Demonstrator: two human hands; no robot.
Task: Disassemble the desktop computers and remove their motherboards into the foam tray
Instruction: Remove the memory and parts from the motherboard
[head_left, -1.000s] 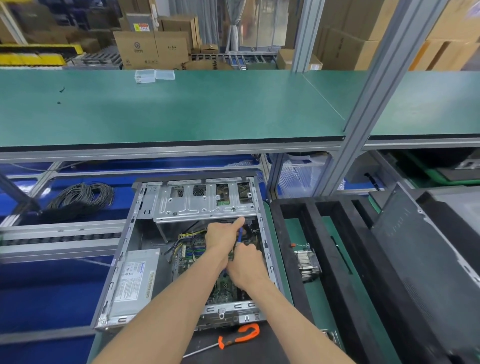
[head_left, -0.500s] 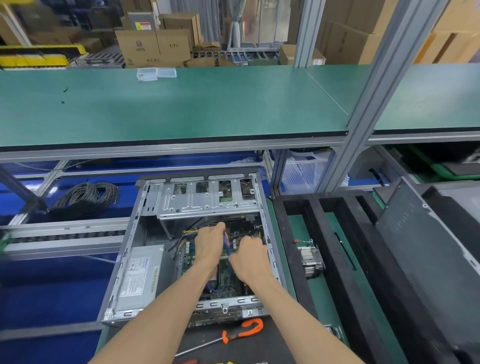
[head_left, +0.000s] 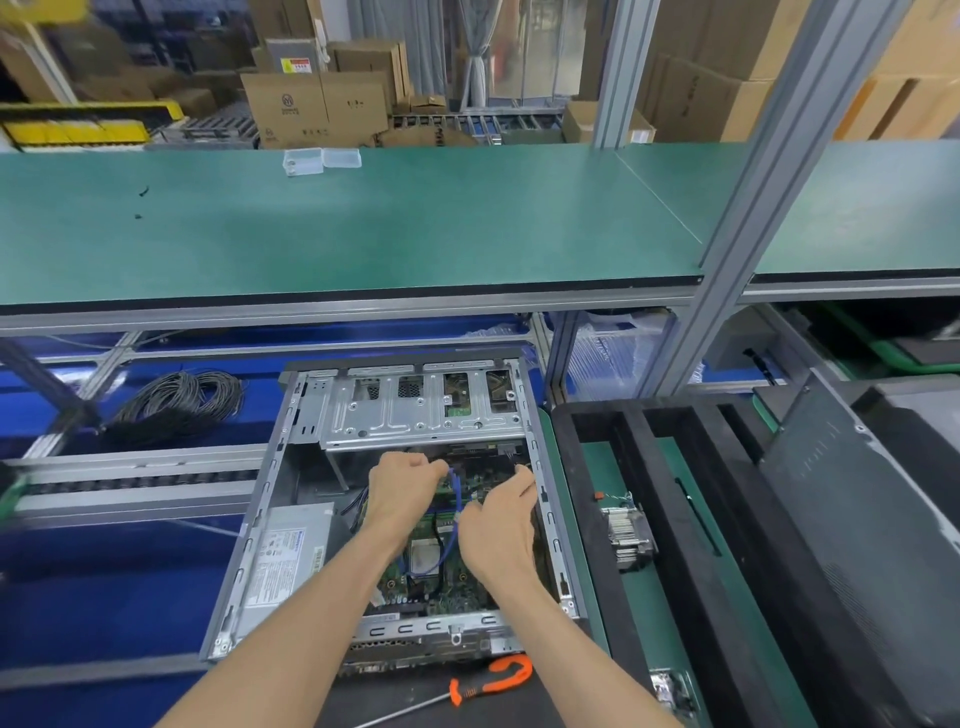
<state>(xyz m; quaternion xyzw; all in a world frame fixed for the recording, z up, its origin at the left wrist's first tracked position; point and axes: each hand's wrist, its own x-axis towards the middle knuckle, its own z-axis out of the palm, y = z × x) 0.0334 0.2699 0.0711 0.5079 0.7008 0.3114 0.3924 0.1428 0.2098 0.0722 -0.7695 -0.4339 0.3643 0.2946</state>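
An open desktop computer case (head_left: 260, 525) lies flat in front of me, its green motherboard (head_left: 441, 587) still inside. Both my hands are inside the case above the board. My left hand (head_left: 402, 493) is curled and pinches the upper end of a thin blue cable (head_left: 457, 493). My right hand (head_left: 501, 525) grips the same cable lower down, near its white connector. The cable loops down over the CPU socket. The black foam tray (head_left: 592, 499) stands right of the case, with a finned heatsink (head_left: 628, 530) in one slot.
A grey power supply (head_left: 288, 551) fills the case's left side and a metal drive cage (head_left: 421, 410) its far end. An orange-handled screwdriver (head_left: 488, 683) lies in front of the case. A coil of black cable (head_left: 182, 400) sits far left. Dark case panels (head_left: 857, 519) lean at right.
Both hands shifted apart inside the case. The left hand rose with the blue cable, which now stretches between the two hands. The camera tilted slightly.
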